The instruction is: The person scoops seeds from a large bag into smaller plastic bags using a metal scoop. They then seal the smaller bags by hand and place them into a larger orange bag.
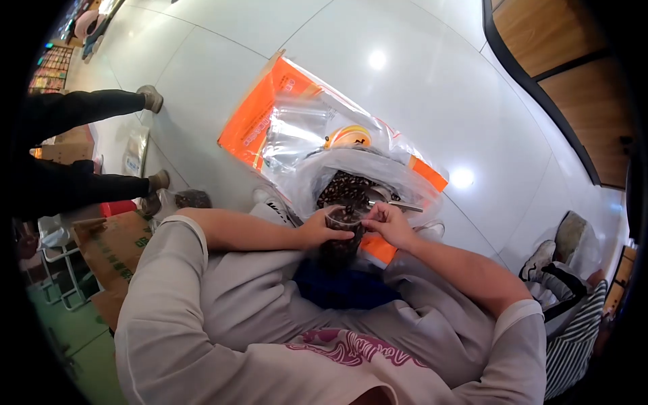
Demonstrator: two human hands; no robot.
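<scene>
Spreading across most of the view is a glossy white tiled floor (223, 61), with ceiling lights reflected in it. On it lies a large orange sack (253, 121), flat and angled away from the person. A wide clear plastic liner (304, 125) lies crumpled over the sack, its mouth open toward the person. Inside that mouth sits a heap of dark brown pieces (344, 185); what they are is too small to tell. A metal scoop (386, 198) rests at the heap's right edge.

To the left, a brown cardboard box (111, 246) stands near another person's legs in black trousers (74, 108). At the far right a second bystander's shoe (540, 260) shows beside striped clothing.

Just in front of the liner's mouth, over the person's lap, is a small clear bag (339, 243). It is held upright and filled with the same dark pieces.

The left hand (322, 233) is wrapped around the upper left side of this bag, fingers closed on it. The right hand (389, 223) meets it from the other side, fingers curled and pinched together at the bag's top edge. Both hands touch the bag, and their fingertips nearly meet above it.
</scene>
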